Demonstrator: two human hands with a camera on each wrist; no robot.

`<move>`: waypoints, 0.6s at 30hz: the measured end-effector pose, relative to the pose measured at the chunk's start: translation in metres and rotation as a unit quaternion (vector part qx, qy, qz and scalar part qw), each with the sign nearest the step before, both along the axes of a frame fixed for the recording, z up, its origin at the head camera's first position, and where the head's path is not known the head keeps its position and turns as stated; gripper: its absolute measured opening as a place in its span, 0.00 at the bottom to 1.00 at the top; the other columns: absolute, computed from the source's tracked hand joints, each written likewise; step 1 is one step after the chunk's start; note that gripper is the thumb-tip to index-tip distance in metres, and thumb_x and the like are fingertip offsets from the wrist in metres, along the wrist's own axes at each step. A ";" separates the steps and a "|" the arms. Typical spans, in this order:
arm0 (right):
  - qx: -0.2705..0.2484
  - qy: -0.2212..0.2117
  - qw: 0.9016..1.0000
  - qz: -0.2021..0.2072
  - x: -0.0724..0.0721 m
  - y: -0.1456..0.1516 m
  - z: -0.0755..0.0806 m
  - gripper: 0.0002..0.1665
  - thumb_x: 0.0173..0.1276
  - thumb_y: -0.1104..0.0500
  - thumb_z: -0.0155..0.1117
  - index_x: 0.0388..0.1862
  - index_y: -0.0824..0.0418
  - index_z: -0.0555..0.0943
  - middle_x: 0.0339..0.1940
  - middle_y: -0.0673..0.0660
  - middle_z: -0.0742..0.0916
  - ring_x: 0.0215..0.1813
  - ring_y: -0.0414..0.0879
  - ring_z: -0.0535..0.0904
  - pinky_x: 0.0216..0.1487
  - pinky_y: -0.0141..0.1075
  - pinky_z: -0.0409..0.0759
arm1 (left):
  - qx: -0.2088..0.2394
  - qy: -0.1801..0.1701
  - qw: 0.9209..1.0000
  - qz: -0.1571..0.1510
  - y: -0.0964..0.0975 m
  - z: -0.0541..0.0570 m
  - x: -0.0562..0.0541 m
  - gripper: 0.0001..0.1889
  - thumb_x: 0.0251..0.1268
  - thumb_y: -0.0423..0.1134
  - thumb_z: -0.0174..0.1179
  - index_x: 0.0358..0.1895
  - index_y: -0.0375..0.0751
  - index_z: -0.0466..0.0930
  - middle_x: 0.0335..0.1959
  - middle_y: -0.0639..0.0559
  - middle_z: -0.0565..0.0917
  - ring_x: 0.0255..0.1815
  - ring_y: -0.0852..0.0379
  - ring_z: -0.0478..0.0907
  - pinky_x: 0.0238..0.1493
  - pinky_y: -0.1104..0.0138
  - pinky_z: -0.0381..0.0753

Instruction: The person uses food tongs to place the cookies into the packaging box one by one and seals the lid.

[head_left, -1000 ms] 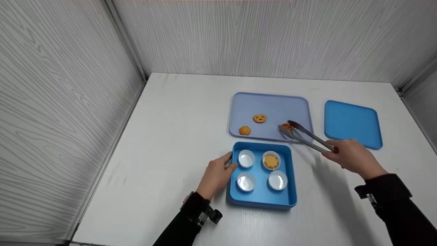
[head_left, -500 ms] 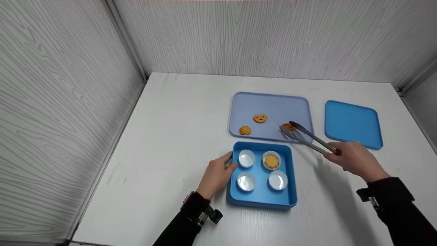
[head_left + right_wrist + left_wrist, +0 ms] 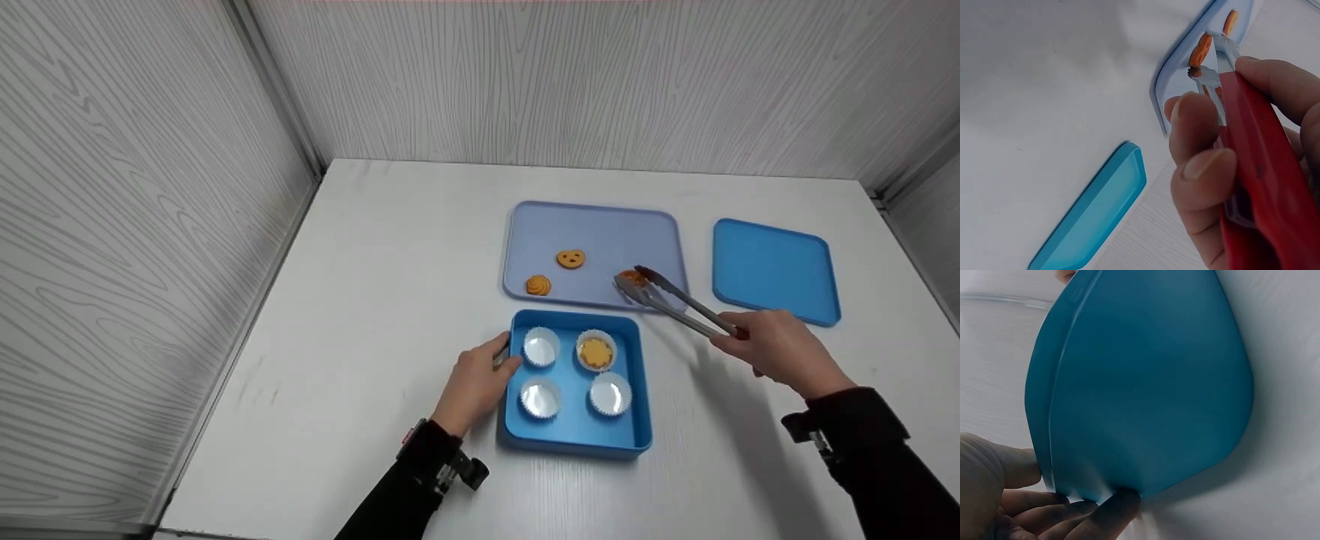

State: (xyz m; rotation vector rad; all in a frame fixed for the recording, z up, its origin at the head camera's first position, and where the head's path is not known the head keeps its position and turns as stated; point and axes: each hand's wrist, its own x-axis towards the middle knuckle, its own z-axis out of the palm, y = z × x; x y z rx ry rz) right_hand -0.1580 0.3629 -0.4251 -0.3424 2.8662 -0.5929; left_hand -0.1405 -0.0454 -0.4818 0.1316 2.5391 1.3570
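My left hand (image 3: 474, 390) grips the left wall of a blue box (image 3: 574, 431), thumb at the rim and other fingers against the outside, as the left wrist view confirms. Inside the box stand several white paper cups (image 3: 541, 346); the back right one holds a yellow flower-shaped cookie (image 3: 596, 353). My right hand (image 3: 780, 351) holds metal tongs (image 3: 676, 314) with red handles (image 3: 1258, 146). Their tips straddle an orange-brown cookie (image 3: 634, 277) on the lavender tray (image 3: 592, 225); whether they press it is unclear. A face-shaped cookie (image 3: 571, 259) and a swirled cookie (image 3: 538, 285) lie left of it.
A smaller blue tray or lid (image 3: 776, 266) lies right of the lavender tray, just beyond my right hand. Everything rests on a white table (image 3: 360, 300). Grey wood-grain panels (image 3: 525, 82) wall it in at the back and sides.
My right hand and the tongs have shifted very slightly to the right, the tips still about the same cookie. The left hand and the box stay put.
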 end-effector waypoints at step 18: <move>-0.012 0.064 0.998 0.002 0.006 -0.003 -0.003 0.04 0.71 0.60 0.69 0.42 0.58 0.83 0.22 0.49 0.81 0.20 0.42 0.72 0.17 0.32 0.69 | 0.002 -0.013 1.000 0.003 0.001 0.000 -0.001 0.29 0.80 0.45 0.55 0.77 0.37 0.65 0.76 0.42 0.69 0.78 0.47 0.64 0.77 0.53 0.65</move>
